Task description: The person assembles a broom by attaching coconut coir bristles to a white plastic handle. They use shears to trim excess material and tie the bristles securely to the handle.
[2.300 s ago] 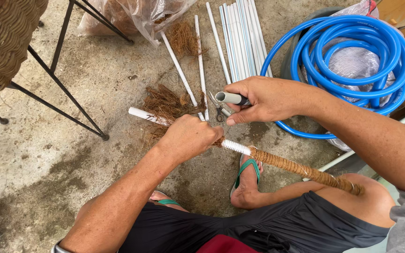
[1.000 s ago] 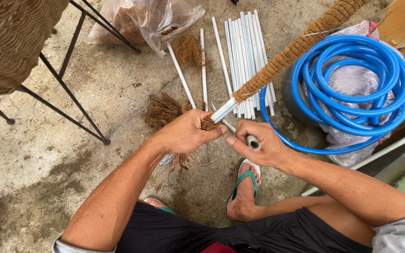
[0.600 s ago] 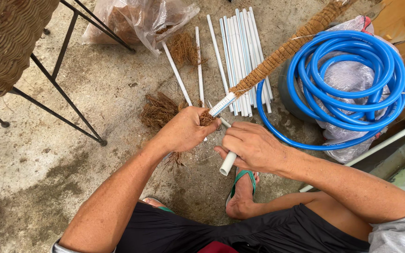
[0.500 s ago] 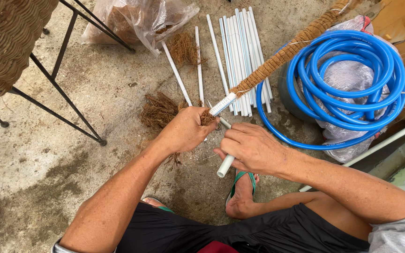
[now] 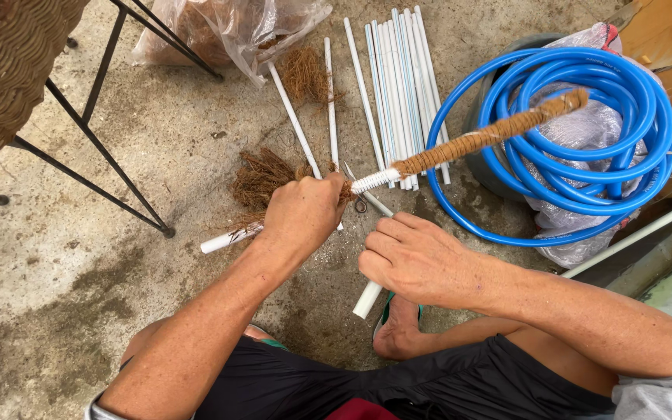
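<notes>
My left hand (image 5: 302,211) grips a white pipe (image 5: 229,238) around its middle; the pipe's right part is wrapped in brown coconut fibre (image 5: 484,138) and points up-right over a blue hose. My right hand (image 5: 414,259) is closed around a second, short white tube (image 5: 367,299) just below it, near my foot (image 5: 397,330) in a green sandal. A tuft of loose brown fibre (image 5: 260,176) lies on the concrete floor right behind my left hand. Small scissors (image 5: 360,204) lie between the hands.
A coiled blue hose (image 5: 585,194) lies at the right over plastic bags. Several bare white pipes (image 5: 395,78) lie at the top centre. A clear bag of fibre (image 5: 223,27) sits top left. A wicker chair with black metal legs (image 5: 87,132) stands at the left.
The fibre-wrapped pipe has swung from steeply upward to a flatter angle across the hose. My right hand has closed on the short white tube and dropped slightly toward me.
</notes>
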